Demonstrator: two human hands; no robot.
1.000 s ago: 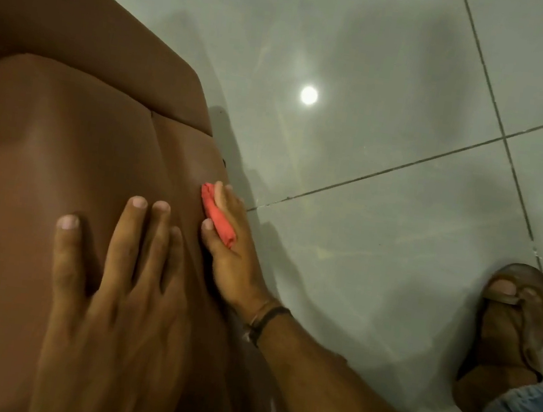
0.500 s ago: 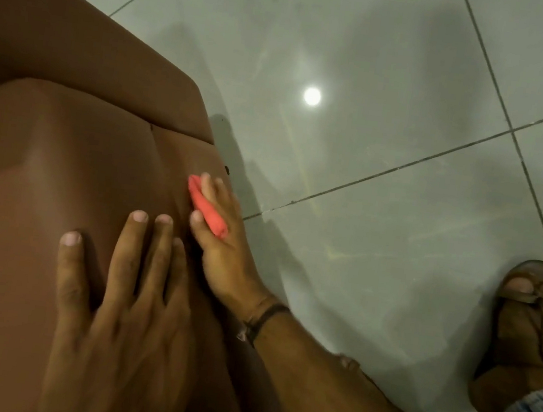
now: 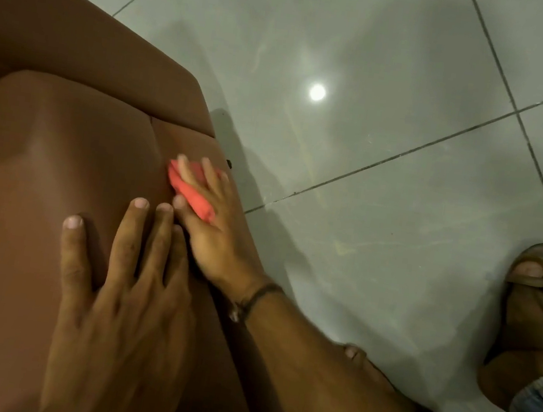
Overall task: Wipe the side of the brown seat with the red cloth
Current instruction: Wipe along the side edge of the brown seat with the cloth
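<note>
The brown seat point(image 3: 42, 182) fills the left half of the view, its padded top curving down to a side face on the right. My right hand point(image 3: 221, 237) presses the bunched red cloth point(image 3: 192, 192) against that side face near the seat's back corner, thumb and fingers closed around it. A dark band circles this wrist. My left hand point(image 3: 121, 310) lies flat on the seat top just left of the right hand, fingers spread and holding nothing.
Glossy grey floor tiles point(image 3: 374, 150) with dark grout lines lie to the right, reflecting a ceiling light. My foot in a brown sandal point(image 3: 539, 310) stands at the right edge, with a jeans cuff point(image 3: 540, 410) below it. The seat's backrest point(image 3: 76, 52) rises at upper left.
My right hand has slid the red cloth along the seat's side, away from me toward the back corner. My left hand has stayed flat on the seat top.
</note>
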